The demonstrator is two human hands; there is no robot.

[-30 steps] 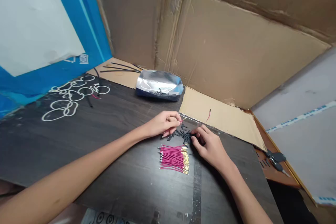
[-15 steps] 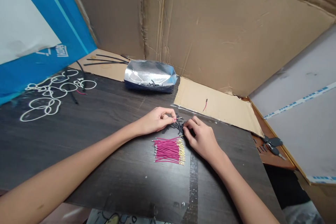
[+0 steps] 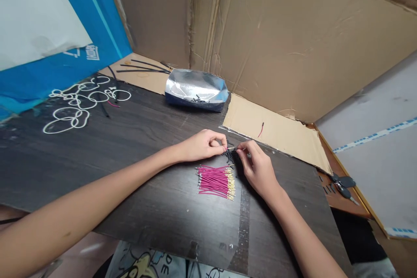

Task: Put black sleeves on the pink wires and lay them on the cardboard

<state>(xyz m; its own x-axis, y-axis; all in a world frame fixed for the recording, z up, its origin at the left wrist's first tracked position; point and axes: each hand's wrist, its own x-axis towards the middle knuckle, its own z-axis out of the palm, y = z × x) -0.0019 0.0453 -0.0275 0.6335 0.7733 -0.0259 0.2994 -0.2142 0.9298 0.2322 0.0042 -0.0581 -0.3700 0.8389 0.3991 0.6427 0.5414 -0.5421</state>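
My left hand (image 3: pixel 202 147) is closed in a pinch on a thin pink wire, whose tip points right toward my right hand (image 3: pixel 257 168). My right hand pinches a small black tube piece just off that tip. Both hands hover over a little heap of black tube pieces (image 3: pixel 230 157) on the dark wooden board (image 3: pixel 130 165). A neat bundle of pink wires with gold ends (image 3: pixel 215 182) lies just in front of the hands.
A silver foil tray (image 3: pixel 196 90) with black pieces sits at the back by the cardboard wall (image 3: pixel 293 47). Long black tubes (image 3: pixel 143 67) lie on cardboard behind it. A stray pink wire (image 3: pixel 261 130) rests on the cardboard sheet. Keys (image 3: pixel 342 184) lie at the right edge.
My right hand lifted off the heap with a black piece pinched and came up to the wire tip held by my left hand. The view shifted slightly.
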